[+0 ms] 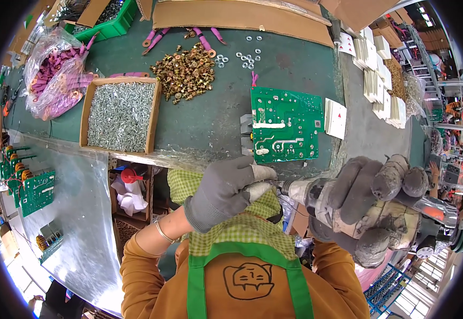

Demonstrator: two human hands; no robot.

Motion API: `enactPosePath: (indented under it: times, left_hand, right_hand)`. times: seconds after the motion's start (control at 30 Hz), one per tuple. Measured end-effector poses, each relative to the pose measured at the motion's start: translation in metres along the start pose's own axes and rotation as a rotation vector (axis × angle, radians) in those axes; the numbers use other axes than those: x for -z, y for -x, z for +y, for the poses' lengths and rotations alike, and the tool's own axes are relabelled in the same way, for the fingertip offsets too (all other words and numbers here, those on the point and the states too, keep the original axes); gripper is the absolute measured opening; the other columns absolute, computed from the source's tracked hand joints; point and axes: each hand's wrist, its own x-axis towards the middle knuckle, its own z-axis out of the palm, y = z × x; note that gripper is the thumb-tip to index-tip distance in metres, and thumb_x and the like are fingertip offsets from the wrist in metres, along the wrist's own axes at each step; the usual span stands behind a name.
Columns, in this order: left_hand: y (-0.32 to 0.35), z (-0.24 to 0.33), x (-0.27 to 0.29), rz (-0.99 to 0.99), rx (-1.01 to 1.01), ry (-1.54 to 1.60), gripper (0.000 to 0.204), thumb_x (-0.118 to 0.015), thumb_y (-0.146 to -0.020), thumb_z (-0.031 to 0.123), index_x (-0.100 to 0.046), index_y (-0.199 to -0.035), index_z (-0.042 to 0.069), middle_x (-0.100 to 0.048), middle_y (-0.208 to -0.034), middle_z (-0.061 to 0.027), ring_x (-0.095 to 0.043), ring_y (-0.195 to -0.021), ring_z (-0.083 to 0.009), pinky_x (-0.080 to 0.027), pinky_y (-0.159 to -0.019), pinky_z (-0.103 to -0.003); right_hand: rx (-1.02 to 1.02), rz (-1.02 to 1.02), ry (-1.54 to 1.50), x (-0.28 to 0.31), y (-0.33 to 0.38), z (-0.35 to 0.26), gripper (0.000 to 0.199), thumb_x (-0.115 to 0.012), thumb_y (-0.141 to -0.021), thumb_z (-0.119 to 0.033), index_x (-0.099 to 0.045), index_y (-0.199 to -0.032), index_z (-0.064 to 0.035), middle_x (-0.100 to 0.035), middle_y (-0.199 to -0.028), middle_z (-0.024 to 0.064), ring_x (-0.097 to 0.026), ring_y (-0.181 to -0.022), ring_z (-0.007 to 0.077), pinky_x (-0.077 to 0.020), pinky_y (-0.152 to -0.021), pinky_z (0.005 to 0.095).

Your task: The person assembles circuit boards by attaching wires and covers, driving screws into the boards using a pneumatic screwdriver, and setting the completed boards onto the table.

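Note:
My right hand point(372, 204), in a worn grey glove, grips the body of a powered screwdriver point(316, 194) held sideways close under the camera. My left hand point(223, 191), also in a grey glove, pinches the screwdriver's tip between its fingers; whether a screw is there is hidden. Just beyond both hands a green circuit board point(284, 125) lies flat on the dark green bench point(210, 122), with metal tabs on its left edge.
A cardboard box of silver screws point(120, 114) sits left of the board, a heap of brass screws point(184, 72) and loose washers point(246, 57) behind. A bag of pink cable lugs point(56, 74), more green boards point(32, 191) at left, white card stacks point(383, 80) at right.

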Motion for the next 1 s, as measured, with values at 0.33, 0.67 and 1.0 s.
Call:
enactPosePath:
  times: [0.33,0.67,1.0]
  left_hand:
    - [0.003,-0.006,0.001,-0.053,0.048,0.207,0.035,-0.063,-0.092,0.022,-0.062,-0.121,0.003,-0.067,-0.096,-0.0159,-0.067,-0.084,-0.0291,-0.052,-0.074,-0.036]
    - [0.039,-0.032,0.139,0.662,0.222,-0.884,0.043,-0.058,-0.094,0.033,-0.059,-0.128,0.006,-0.059,-0.109,-0.0083,-0.056,-0.098,-0.0192,-0.046,-0.082,-0.031]
    - [-0.053,0.015,0.025,0.219,-0.179,-1.012,0.046,-0.069,-0.078,0.012,-0.061,-0.123,0.013,-0.053,-0.132,-0.0147,-0.044,-0.128,-0.0386,-0.031,-0.109,-0.049]
  right_hand:
    - [-0.813,0.275,-0.497,-0.001,-0.004,-0.051,0.052,-0.067,-0.087,-0.024,-0.05,-0.122,0.0094,-0.051,-0.116,0.0295,-0.06,-0.08,0.0275,-0.0512,-0.058,0.0306]
    - [-0.122,-0.063,-0.201,0.076,0.027,-0.003,0.052,-0.069,-0.086,-0.033,-0.049,-0.129,-0.012,-0.05,-0.129,0.013,-0.058,-0.102,0.0305,-0.0527,-0.072,0.0517]
    - [0.066,0.225,-0.204,0.037,0.039,0.048,0.063,-0.076,-0.079,-0.025,-0.046,-0.134,-0.0254,-0.047,-0.132,0.0085,-0.049,-0.102,0.0221,-0.0444,-0.081,0.0445]
